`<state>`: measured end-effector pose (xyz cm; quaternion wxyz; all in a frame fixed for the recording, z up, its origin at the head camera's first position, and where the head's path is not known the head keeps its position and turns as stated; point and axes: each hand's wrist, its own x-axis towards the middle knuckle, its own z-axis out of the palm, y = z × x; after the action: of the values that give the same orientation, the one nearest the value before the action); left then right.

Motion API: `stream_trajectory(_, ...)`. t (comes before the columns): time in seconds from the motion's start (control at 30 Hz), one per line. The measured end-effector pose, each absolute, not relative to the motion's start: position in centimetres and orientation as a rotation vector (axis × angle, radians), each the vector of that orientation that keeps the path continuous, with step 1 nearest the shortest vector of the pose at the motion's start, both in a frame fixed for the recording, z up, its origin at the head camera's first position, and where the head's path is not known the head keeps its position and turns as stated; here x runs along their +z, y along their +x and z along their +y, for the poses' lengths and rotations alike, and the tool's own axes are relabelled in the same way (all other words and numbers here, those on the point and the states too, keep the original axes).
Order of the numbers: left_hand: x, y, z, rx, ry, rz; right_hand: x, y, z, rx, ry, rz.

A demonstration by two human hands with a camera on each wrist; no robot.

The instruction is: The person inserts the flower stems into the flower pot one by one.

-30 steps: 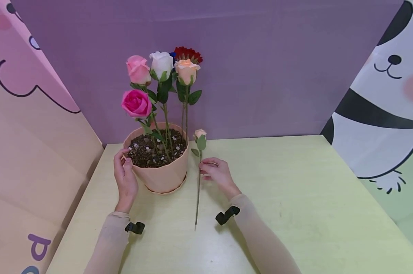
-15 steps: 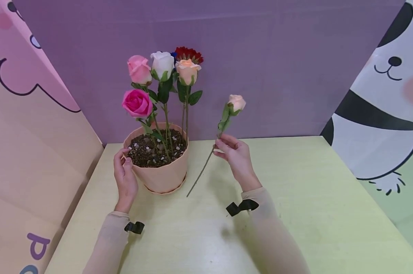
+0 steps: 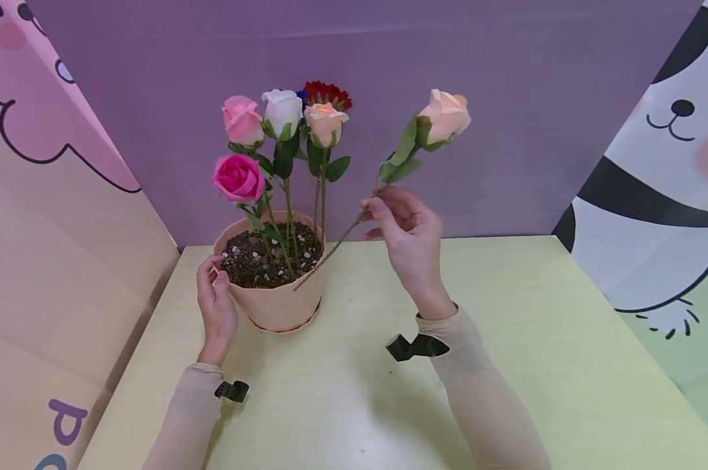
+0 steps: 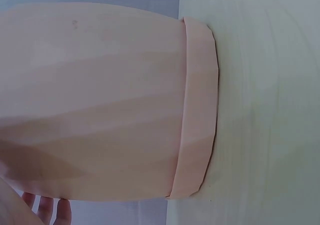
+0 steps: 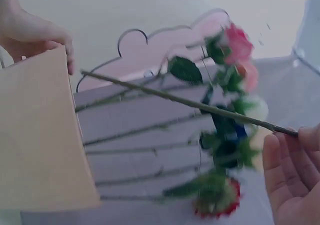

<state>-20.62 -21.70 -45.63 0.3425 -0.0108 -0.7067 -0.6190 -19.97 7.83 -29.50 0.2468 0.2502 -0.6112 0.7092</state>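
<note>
My right hand (image 3: 414,245) pinches the stem of a pale peach rose (image 3: 446,117) just below its leaves. The bloom leans up to the right. In the right wrist view, the bare stem (image 5: 190,103) slants towards the pot's rim, its tip apart from the soil. A peach flowerpot (image 3: 280,308) filled with dark soil (image 3: 254,261) stands at the left of the table. My left hand (image 3: 217,313) grips its left rim, fingertips over the edge. In the left wrist view, the pot wall (image 4: 100,100) hides most of that hand.
Several flowers stand in the soil: a magenta rose (image 3: 238,177), a pink rose (image 3: 242,121), a white rose (image 3: 283,112), a peach rose (image 3: 325,123) and a red flower (image 3: 328,94). A purple backdrop (image 3: 506,130) rises behind the pale table (image 3: 506,339).
My right hand has lifted the peach rose off the table, up and to the right, tilting its stem tip towards the pot. The left hand has stayed at the rim.
</note>
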Motion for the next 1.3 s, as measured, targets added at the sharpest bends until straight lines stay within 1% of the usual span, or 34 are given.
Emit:
stream_trajectory(0.2, -45.4, -20.8, -21.2, -1.629, -0.042, -1.821, -27.7, -20.0, 4.3, 1.707, 0.868, -1.633)
stream_trajectory(0.53, -45.2, -21.2, -20.7, -1.627, -0.045, -1.847, -27.7, -20.4, 0.9, 1.586, 0.918, -1.904)
stream_trajectory(0.77, -45.3, -21.1, -21.0, -1.626, -0.011, -1.840, -28.9, -20.3, -0.7, 1.389, 1.043, -1.943)
stream_trajectory(0.93, -45.7, -20.8, -21.0, -1.636, 0.000, -1.840, -30.3, -19.9, -1.6, 1.307, 1.051, -1.953)
stream_trajectory(1.3, -45.4, -20.5, -21.6, -1.630, 0.037, -1.851, -31.7, -20.2, -2.3, 1.401, 1.000, -1.882)
